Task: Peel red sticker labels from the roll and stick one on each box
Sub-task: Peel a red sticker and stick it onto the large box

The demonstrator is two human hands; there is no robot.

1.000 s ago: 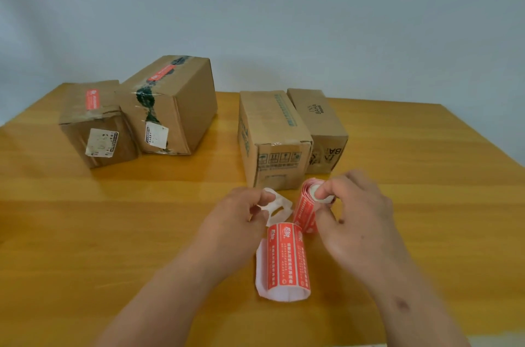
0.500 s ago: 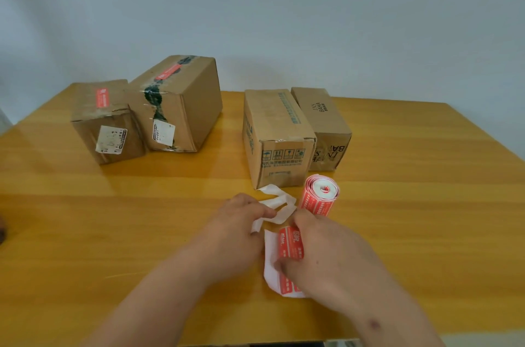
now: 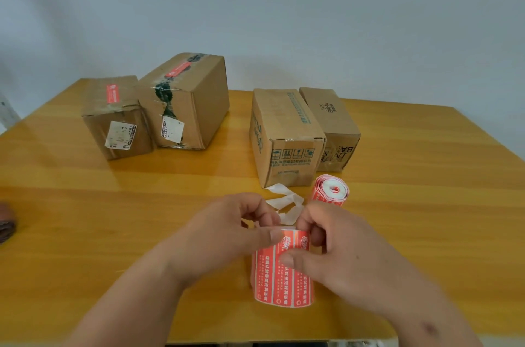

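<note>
Wooden table (image 3: 426, 204) against a pale wall, four cardboard boxes and a roll of red sticker labels (image 3: 331, 190)

Left hand (image 3: 224, 236) and right hand (image 3: 341, 250) both pinch the unrolled label strip (image 3: 284, 281) near the front edge, the roll lying just behind beside curled white backing paper (image 3: 284, 200); far-left box (image 3: 116, 116) and tall box (image 3: 184, 99) each carry a red sticker on top, middle box (image 3: 284, 133) and BAHA box (image 3: 332, 122) show none
</note>
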